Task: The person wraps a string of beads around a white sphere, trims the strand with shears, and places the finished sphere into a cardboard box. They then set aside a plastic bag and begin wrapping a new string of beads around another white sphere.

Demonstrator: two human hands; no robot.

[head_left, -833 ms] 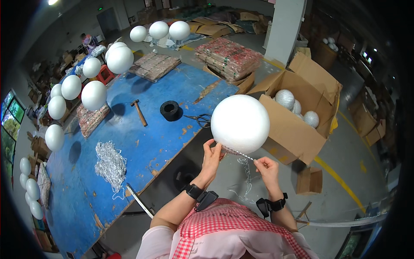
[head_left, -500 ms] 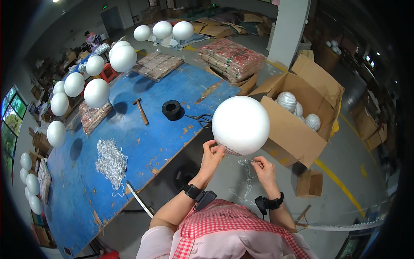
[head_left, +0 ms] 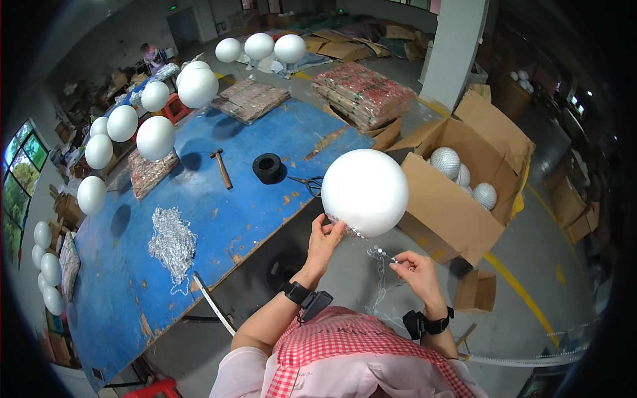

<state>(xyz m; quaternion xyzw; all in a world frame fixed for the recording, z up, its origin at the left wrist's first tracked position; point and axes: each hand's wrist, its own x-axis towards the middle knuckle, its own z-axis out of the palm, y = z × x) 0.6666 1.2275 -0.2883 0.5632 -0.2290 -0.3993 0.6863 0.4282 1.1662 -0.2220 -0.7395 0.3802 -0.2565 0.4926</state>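
A large smooth white ball is in front of me, past the table's edge. My left hand is closed at its lower left, thumb and fingers pressed to its underside. There, a short row of silver bead trim lies along the ball, partly hidden by the fingers. To the right and a little lower, my right hand is apart from the ball, pinching a thin strand of silver bead trim. A loose length of the strand dangles between my hands. What supports the ball cannot be fully seen.
On the worn blue table lie scissors, a black tape roll, a hammer and a silver bead heap. Several white balls stand beyond. At right, an open carton holds silver-covered balls.
My right hand has moved slightly right and down, drawing the strand away from the ball. The left hand stays at the ball's underside, where more silver trim shows. The whole view has shifted slightly.
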